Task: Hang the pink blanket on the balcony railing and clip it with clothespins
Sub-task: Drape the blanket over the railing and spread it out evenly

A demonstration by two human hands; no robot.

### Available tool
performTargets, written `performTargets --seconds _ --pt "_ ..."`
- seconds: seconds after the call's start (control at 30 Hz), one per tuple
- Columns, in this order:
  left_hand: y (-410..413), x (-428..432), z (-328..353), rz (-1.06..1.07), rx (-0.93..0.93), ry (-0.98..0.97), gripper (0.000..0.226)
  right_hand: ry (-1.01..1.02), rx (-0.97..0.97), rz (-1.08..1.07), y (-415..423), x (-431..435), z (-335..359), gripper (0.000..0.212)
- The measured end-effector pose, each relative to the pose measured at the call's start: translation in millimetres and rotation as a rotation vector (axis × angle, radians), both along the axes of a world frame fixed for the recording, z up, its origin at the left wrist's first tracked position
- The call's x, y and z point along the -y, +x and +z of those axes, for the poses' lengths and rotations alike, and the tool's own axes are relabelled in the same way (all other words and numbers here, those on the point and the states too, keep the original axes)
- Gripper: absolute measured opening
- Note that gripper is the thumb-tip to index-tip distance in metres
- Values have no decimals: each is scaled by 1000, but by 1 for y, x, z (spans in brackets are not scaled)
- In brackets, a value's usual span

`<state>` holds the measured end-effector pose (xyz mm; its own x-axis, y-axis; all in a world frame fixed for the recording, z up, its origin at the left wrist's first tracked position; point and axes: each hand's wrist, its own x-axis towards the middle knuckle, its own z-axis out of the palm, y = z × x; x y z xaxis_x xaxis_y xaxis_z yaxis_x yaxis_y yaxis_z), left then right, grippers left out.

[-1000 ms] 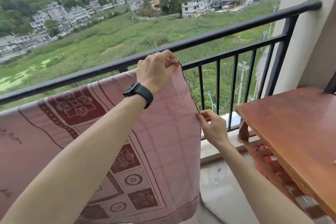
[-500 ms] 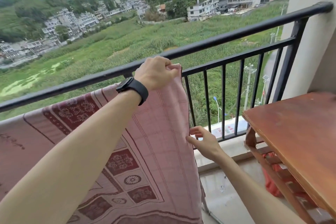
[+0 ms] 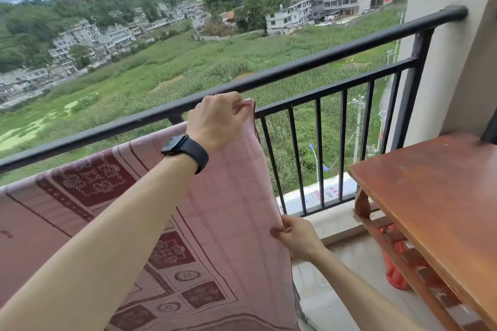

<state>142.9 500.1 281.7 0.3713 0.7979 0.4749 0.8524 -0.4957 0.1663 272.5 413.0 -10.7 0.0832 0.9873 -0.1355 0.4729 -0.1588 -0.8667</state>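
While my left hand (image 3: 219, 121) pinches the top corner of the pink blanket (image 3: 231, 196), fingers curled tight on the cloth, my right hand (image 3: 297, 239) pinches its side edge further down. The corner sits right against the top bar of the balcony railing (image 3: 322, 60). From my upper grip the blanket's top edge runs off leftward beneath that bar. A wooden table (image 3: 430, 183) stands right of my lower grip.

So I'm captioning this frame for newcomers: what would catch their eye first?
The patterned pink blanket spread along the black railing fills the lower left. The left hand grips its top corner by the rail; the right hand pinches its side edge lower down. A reddish wooden table stands at right.
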Motion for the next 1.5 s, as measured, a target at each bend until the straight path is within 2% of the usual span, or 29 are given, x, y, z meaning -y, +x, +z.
performTargets --seconds 0.1,0.3,0.37,0.4,0.47,0.53,0.6,0.73,0.8,0.87,0.93,1.0,1.1,1.2,1.33,1.4,1.5 --pt "-5 2 0 -12 30 11 33 45 95 -191 19 -10 8 27" --pt "-7 -1 5 10 85 -27 31 -72 131 -197 11 -49 29 21" --pt "-11 -1 3 20 105 -2 30 -95 125 -174 1 -49 28 10" --pt "-13 0 0 15 114 18 28 -69 65 -181 -5 -46 29 10" --pt "-18 5 -5 3 117 70 24 46 -115 -198 -18 -37 41 29" --pt "-21 9 -10 -3 87 122 23 192 -235 -211 -31 -30 61 32" --pt "-23 10 -10 -16 48 155 25 306 -280 -220 -42 -25 81 29" --pt "-45 13 -3 -83 -19 200 40 480 -256 -305 -54 -28 121 42" --pt "-71 11 -1 -21 -18 234 45 602 -146 -403 -56 -29 141 49" --pt "-105 7 0 93 4 252 46 824 90 -469 -63 -30 163 58" --pt "-143 2 1 225 37 276 44 1060 341 -414 -81 -33 190 60" --pt "-179 -3 2 368 76 281 45 1157 521 -247 -108 -42 218 59" --pt "-224 -6 -3 545 106 227 53 996 704 -48 -146 -63 251 54" --pt "-235 -6 -20 542 86 245 55 818 801 -23 -157 -83 261 53" --pt "-224 1 -41 467 87 316 47 989 841 -69 -131 -88 235 43" --pt "-217 11 -60 412 83 366 46 1017 911 -59 -110 -85 215 56" --pt "-207 27 -85 354 57 340 59 966 970 -60 -90 -76 193 71"
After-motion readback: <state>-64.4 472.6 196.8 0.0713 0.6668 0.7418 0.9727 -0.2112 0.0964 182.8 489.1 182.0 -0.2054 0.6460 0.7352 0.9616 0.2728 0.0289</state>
